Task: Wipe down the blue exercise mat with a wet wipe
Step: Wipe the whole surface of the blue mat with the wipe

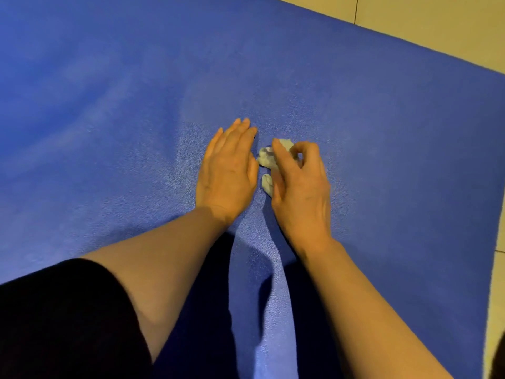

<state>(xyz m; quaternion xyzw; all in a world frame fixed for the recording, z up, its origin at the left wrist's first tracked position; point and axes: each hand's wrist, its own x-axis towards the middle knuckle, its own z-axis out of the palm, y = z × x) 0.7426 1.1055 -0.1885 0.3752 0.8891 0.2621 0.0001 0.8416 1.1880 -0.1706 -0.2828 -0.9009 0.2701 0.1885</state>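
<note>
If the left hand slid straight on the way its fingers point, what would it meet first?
Only bare mat, as far as the view shows. The left hand lies flat, fingers pointing up-frame; the wipe sits beside it, in the right hand.

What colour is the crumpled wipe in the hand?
The wipe is whitish-grey, held in the right hand; seen in the head view.

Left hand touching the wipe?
Apart. Head view shows a strip of blue mat between the flat left hand and the wipe pinched in the right hand.
</note>
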